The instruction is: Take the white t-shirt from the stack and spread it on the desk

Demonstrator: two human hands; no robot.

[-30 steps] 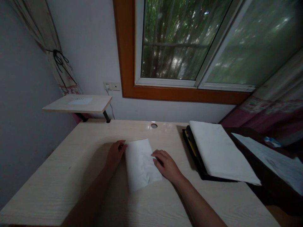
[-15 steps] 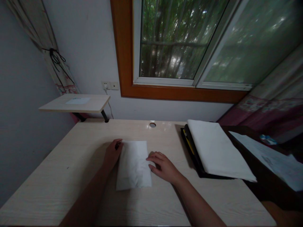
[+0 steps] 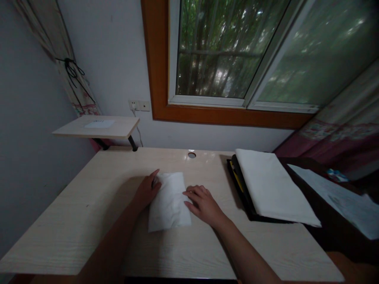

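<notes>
White sheet, fingers half-curled at edges, grip unclear, black folder, yellow strip inside

The bench is showing pale, smooth wood grain, shining glossily along its far edge. On the bench, the folded white sheet is looking matt and wrinkled, paper or cloth. Beyond the bench, the window surround is displaying smooth brown wood, glass panes reflecting faintly within.
</notes>
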